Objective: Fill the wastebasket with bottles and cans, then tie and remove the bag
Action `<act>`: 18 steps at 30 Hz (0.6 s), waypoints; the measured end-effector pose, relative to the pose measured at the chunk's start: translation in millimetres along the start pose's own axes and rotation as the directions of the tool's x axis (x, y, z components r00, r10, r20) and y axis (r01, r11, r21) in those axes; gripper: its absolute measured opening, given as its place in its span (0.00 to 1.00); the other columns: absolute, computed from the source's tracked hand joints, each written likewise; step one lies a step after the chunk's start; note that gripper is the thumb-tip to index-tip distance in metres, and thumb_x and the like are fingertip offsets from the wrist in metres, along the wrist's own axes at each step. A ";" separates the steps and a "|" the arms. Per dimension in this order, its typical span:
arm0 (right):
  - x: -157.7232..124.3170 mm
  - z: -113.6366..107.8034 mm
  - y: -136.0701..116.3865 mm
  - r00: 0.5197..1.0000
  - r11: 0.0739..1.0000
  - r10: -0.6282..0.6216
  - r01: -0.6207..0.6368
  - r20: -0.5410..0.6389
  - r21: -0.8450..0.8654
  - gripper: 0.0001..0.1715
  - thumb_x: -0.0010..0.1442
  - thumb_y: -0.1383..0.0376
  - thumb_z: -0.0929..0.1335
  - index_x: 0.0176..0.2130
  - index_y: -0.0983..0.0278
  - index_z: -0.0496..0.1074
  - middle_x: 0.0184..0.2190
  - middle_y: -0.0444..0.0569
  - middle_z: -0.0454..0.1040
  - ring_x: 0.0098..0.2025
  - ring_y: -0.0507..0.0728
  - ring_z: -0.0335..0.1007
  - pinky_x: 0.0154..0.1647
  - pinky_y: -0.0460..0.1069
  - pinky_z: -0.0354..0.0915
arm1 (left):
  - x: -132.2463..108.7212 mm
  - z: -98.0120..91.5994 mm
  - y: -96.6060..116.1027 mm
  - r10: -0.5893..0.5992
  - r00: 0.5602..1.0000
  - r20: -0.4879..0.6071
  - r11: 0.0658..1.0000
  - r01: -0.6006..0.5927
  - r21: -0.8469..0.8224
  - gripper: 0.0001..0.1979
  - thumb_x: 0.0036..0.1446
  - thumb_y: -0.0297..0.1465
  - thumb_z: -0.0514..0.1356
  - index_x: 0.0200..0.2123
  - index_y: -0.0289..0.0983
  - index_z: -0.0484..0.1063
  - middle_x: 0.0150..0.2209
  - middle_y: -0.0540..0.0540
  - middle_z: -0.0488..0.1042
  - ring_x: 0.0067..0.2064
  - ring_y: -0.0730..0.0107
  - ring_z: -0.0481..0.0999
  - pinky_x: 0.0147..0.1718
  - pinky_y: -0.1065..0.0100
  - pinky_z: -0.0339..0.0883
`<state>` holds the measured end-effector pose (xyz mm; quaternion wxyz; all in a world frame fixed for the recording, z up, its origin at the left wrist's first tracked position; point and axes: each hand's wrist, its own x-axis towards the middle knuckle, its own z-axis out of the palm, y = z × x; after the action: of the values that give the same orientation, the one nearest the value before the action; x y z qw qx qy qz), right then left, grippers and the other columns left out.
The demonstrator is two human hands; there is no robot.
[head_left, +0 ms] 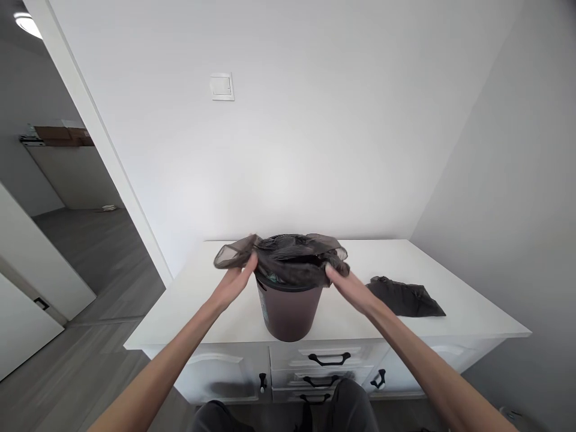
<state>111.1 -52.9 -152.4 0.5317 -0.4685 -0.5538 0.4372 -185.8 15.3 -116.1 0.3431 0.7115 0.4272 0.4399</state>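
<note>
A small dark brown bin stands on a white dresser top. A thin dark plastic bag lines the bin and spills over its rim. My left hand pinches the bag's loose edge on the left side, pulled out away from the rim. At the bin's right side, my right hand grips the bag edge close to the rim. Something light-coloured shows inside the bag near the rim.
A folded dark bag lies on the dresser to the right. Drawers with black handles face me below the top. An open doorway is on the left; a wall switch hangs above.
</note>
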 end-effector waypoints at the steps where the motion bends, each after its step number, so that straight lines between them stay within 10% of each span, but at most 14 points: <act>1: 11.9 2.3 -11.4 1.000 0.999 -0.009 0.010 -0.023 0.043 0.38 0.61 0.37 0.70 0.60 0.56 0.74 0.63 0.54 0.73 0.70 0.67 0.62 0.71 0.63 0.59 | 8.8 2.5 15.5 -0.021 1.000 -0.006 0.999 0.021 -0.049 0.32 0.64 0.58 0.56 0.62 0.48 0.73 0.68 0.45 0.69 0.74 0.52 0.59 0.70 0.53 0.58; 10: 69.6 8.0 -63.8 0.989 0.876 -0.140 0.148 -0.051 0.458 0.23 0.62 0.40 0.71 0.41 0.55 0.74 0.38 0.46 0.80 0.54 0.61 0.75 0.63 0.58 0.68 | 47.9 11.5 64.2 -0.180 0.981 -0.078 0.753 0.086 -0.653 0.16 0.70 0.46 0.58 0.42 0.40 0.74 0.35 0.45 0.80 0.45 0.61 0.81 0.52 0.57 0.76; 14: 79.4 7.6 -73.5 0.989 0.826 -0.135 0.147 -0.063 0.543 0.22 0.64 0.45 0.72 0.32 0.56 0.66 0.19 0.36 0.52 0.24 0.53 0.60 0.49 0.54 0.73 | 63.3 14.0 71.3 -0.225 0.973 -0.050 0.619 0.103 -0.779 0.18 0.71 0.44 0.58 0.31 0.41 0.64 0.18 0.59 0.51 0.20 0.77 0.62 0.37 0.66 0.76; 18: 86.3 10.3 -88.1 0.984 0.850 -0.174 0.131 0.038 0.511 0.24 0.65 0.43 0.71 0.32 0.57 0.66 0.22 0.35 0.43 0.20 0.50 0.40 0.29 0.47 0.66 | 70.7 19.6 82.9 -0.203 0.979 -0.033 0.620 0.103 -0.778 0.18 0.73 0.41 0.56 0.31 0.39 0.63 0.20 0.60 0.46 0.18 0.81 0.47 0.21 0.76 0.60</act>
<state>96.4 16.4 -50.9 0.6456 -0.2488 -0.4764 0.5425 -124.9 44.3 -28.3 0.6246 0.4301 0.2765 0.5903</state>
